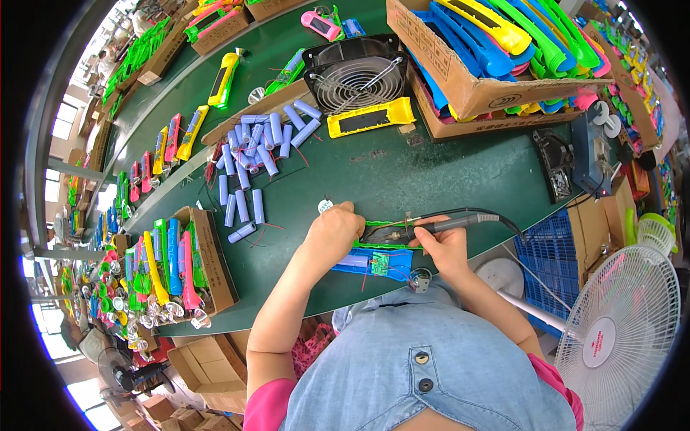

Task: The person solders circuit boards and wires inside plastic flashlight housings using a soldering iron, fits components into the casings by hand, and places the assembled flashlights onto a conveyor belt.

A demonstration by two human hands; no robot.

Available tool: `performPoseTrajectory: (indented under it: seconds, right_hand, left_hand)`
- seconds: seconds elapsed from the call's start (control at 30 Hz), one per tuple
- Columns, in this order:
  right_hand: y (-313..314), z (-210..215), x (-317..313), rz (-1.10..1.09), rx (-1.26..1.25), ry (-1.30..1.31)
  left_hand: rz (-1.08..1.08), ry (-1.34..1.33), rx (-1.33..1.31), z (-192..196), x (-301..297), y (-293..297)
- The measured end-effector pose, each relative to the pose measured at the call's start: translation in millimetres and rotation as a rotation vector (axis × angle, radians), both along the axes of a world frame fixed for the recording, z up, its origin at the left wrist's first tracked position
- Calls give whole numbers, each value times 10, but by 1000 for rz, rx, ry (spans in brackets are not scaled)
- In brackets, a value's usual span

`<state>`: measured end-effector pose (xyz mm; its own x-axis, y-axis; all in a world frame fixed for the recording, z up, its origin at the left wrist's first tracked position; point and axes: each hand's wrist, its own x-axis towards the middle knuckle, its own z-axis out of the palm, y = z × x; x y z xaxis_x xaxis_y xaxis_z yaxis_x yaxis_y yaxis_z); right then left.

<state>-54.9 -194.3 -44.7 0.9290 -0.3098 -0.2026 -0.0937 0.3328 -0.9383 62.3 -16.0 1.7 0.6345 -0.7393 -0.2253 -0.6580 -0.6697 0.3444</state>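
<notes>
right hand point(443, 248) closed around the iron point(467, 219), which reaches left over the green shell point(394, 246) by the near edge of the table point(302, 201); left hand point(330, 233) at that shell's left end, fingers bunched, cannot tell what they pinch. blue shell point(394, 273) with a green board point(380, 264) lies just on its near side. farther left, a loose heap of purple cells point(277, 129); far middle, a black fan point(356, 79); far right, a carton point(496, 97) of coloured shells.

Red lettering on the big fan's hub point(599, 343), dark print plus an oval mark on the cardboard box point(460, 79), tiny dark characters on that round white disc point(325, 206).
</notes>
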Motion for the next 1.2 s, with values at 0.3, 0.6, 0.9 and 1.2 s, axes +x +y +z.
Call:
performPoseTrajectory:
  seconds: [0.3, 0.6, 0.9, 1.2]
  right_hand:
    - [8, -15, -9, 20, -100, 0]
    - [-25, 29, -141, -123, -26, -213]
    - [-391, 139, -322, -4, -984, -410]
    - [-407, 58, -309, 162, -1007, -257]
  left_hand:
    - [-10, 0, -41, -2, -7, -7]
    - [-3, -28, 20, 59, -29, -54]
    - [35, -126, 25, -15, -46, -45]
    - [27, -139, 6, -11, -50, -53]
